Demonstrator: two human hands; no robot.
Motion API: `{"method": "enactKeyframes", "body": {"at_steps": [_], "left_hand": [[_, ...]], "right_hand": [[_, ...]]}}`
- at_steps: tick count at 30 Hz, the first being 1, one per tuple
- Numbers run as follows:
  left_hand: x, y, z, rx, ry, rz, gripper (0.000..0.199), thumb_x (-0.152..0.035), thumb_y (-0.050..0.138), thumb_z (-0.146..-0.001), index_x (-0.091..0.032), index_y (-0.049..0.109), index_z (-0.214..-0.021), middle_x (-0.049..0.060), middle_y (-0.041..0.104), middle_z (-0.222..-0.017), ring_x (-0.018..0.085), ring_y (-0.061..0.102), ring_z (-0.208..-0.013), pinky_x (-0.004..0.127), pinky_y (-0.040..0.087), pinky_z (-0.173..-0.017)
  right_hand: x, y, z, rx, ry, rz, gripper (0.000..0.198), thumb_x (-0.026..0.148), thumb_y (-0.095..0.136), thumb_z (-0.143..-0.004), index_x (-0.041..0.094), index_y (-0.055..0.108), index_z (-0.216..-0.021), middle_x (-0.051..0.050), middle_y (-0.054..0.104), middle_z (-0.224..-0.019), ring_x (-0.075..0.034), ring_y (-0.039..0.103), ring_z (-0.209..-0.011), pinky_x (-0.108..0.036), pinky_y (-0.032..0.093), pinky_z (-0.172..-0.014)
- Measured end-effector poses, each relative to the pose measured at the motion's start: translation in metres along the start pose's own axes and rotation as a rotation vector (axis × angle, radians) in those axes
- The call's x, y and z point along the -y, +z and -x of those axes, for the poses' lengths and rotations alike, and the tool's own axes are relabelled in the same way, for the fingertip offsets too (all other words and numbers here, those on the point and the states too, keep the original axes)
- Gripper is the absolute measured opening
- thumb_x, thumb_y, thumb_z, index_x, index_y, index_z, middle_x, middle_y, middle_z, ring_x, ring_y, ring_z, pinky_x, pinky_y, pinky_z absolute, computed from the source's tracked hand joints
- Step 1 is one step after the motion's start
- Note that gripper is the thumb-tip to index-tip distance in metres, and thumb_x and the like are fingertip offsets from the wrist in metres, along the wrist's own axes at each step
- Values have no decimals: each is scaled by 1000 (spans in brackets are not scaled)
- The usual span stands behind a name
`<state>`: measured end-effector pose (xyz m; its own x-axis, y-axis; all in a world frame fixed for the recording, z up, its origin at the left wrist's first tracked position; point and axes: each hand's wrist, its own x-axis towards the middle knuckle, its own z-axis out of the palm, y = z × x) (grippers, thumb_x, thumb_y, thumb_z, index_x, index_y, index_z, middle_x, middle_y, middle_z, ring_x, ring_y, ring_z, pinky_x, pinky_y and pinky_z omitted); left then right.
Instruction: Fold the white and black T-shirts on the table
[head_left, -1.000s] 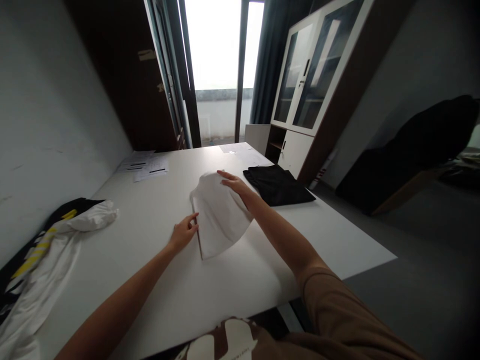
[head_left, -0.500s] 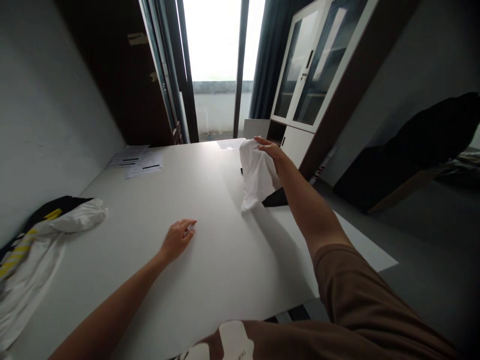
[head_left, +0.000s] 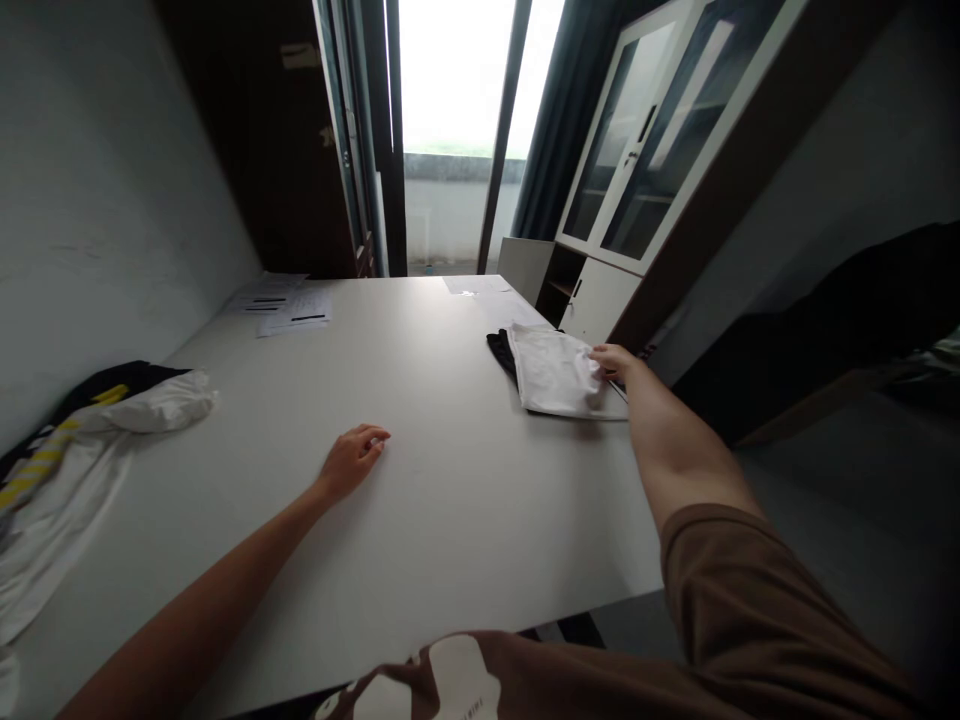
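A folded white garment (head_left: pixel 559 372) lies on top of a folded black garment (head_left: pixel 501 350) near the table's right edge. My right hand (head_left: pixel 613 362) is at the white garment's right side, its fingers closed over the edge of the cloth. Out on the bare middle of the white table (head_left: pixel 450 480) rests my left hand (head_left: pixel 354 460), fingers loosely bent and thumb apart, holding nothing. Along the left side sits a loose heap of clothes, with a crumpled white garment (head_left: pixel 169 402) and black and yellow-striped cloth (head_left: pixel 45 460).
Printed papers (head_left: pixel 296 310) lie at the table's far left corner, and another sheet (head_left: pixel 476 285) at the far right. A white glass-door cabinet (head_left: pixel 637 150) stands beyond the right side. A wall runs along the left, and a window is ahead.
My right hand has brought the hanging white garment down and to the right, and it now lies flat on the black one. My left hand has stayed on the table.
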<state>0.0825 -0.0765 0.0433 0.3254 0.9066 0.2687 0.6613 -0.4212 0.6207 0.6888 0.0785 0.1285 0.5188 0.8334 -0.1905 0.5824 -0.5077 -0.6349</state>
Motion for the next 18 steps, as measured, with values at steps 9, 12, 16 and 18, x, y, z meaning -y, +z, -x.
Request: {"method": "enactKeyframes", "body": {"at_steps": [9,12,16,18], "left_hand": [[-4,-3,1,-6,-10,30,28,-31,51,-94,-24,75,-104,4,72,-112,19,65,-87,32,52,-83],[-7,-4,1,3,-22,29,28,-31,50,-94,-24,76,-104,5,72,-111,20,65,-90,32,52,-84],[-8,-5,1,7,-25,36,28,-30,51,-94,-24,76,-103,5,72,-110,19,65,-87,31,52,-82],[-7,-4,1,7,-20,36,28,-30,51,-94,-24,76,-104,5,72,-109,19,65,-86,31,51,-81]], "right_hand": [[-40,47,39,-320,92,321,59,48,61,-91,12,61,-138,-28,64,-126,-37,63,-116,-49,51,-97],[-33,44,40,-266,57,371,55,44,61,-92,15,62,-138,-26,65,-127,-36,64,-116,-47,52,-95],[-23,29,35,-337,-80,424,55,39,58,-94,20,58,-145,-22,67,-128,-31,64,-114,-44,51,-95],[-23,22,33,-390,-91,427,52,39,55,-95,22,59,-145,-21,67,-127,-31,64,-113,-44,50,-96]]}}
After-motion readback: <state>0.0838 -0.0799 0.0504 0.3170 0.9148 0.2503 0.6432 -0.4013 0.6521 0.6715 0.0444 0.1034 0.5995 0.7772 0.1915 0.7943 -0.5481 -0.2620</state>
